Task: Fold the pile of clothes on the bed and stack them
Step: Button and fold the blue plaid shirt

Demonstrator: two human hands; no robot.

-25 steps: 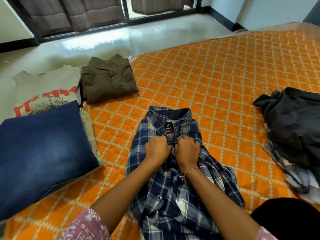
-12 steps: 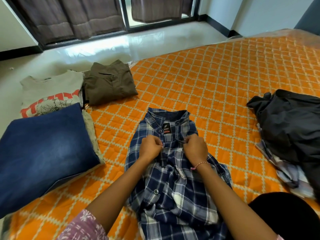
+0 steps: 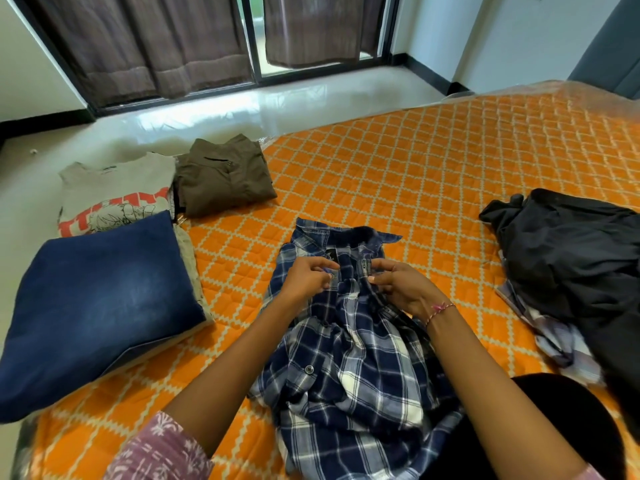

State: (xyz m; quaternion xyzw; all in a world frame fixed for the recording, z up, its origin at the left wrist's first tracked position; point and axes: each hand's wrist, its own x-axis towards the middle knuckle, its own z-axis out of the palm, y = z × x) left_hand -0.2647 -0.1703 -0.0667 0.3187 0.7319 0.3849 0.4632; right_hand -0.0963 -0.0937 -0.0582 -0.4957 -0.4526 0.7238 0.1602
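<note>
Mid-bed, near its front edge, plaid shirt (image 3: pixel 349 358) lies crumpled. Left hand (image 3: pixel 306 278) and right hand (image 3: pixel 398 287) pinch its placket below the collar. Judged step: buttoning; next, flatten for folding.

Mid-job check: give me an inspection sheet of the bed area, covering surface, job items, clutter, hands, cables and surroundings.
Surface: orange quilted mattress with a cream diamond pattern.
Job's things: blue plaid shirt lies collar away from the person, rumpled, not yet folded. Folded at left: blue jeans, grey printed T-shirt, brown garment. Unfolded pile of dark clothes at right.
Clutter: nothing seen.
Hands: left hand and right hand each pinch the shirt's front edge just below the collar, apparently at the buttons.
Cables: nothing seen.
Surroundings: pale glossy floor, brown curtains over a glass door, white walls.
</note>
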